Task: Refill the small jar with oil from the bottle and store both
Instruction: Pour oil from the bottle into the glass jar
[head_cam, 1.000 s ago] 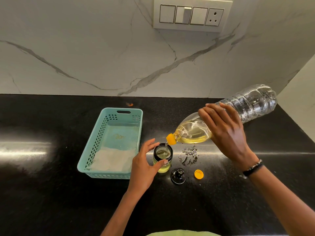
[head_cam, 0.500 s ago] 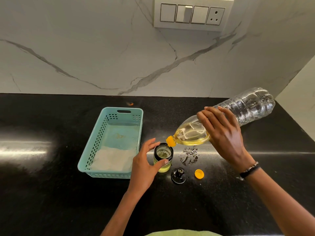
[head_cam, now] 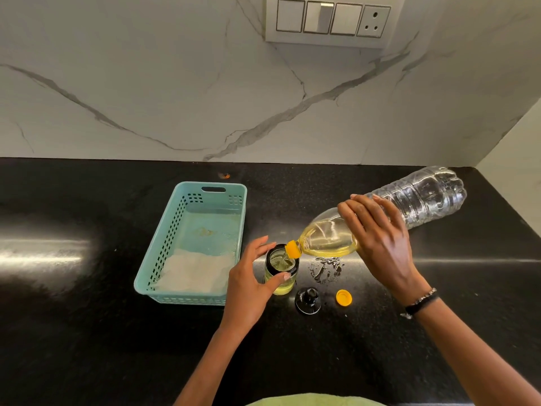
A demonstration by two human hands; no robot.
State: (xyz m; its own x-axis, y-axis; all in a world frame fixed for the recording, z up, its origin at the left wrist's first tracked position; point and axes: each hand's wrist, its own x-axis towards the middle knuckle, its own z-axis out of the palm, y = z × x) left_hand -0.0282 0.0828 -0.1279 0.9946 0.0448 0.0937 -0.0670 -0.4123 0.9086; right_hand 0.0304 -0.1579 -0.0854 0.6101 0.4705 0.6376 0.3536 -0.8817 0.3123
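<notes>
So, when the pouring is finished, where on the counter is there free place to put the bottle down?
The counter left of the teal basket is bare, and so is the strip right of the yellow cap. It is crowded around the jar: the black lid, the cap and a small spill lie close together there.

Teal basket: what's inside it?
The teal basket holds a white cloth or paper over its near half; the far floor is bare with a faint yellowish stain. Anything under the white layer is hidden.
</notes>
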